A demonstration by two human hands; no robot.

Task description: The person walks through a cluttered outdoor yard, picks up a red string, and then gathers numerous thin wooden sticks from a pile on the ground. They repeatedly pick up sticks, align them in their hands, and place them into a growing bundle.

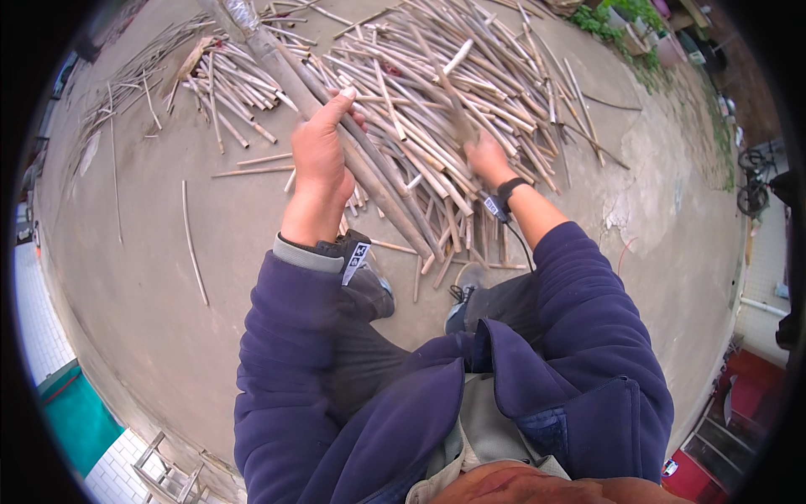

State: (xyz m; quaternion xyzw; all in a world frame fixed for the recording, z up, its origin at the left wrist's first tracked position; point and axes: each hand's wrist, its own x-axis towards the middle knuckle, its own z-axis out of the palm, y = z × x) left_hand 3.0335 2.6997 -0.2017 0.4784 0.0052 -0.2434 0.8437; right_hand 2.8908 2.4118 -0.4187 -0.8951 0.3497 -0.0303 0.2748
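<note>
Two long grey-brown poles [378,176], apparently bamboo or cane, run slantwise through my left hand [324,148], its fingers closed around them and the thumb on top. Silvery wrapping [241,16] covers part of a pole near the top edge. My right hand [486,156] is blurred and closed on a thin brown stick [441,79], which points up and to the left over the pile. Beneath and beyond both hands lies a large heap of cut cane sticks [422,145]. Both wrists wear black bands.
A smaller bundle of sticks [239,88] and thin twigs [151,69] lie at the upper left. One loose stick [192,242] rests on the concrete at left. My shoes [463,296] stand close to the heap. Potted plants [630,25] are at the upper right, a wooden frame [167,472] lower left.
</note>
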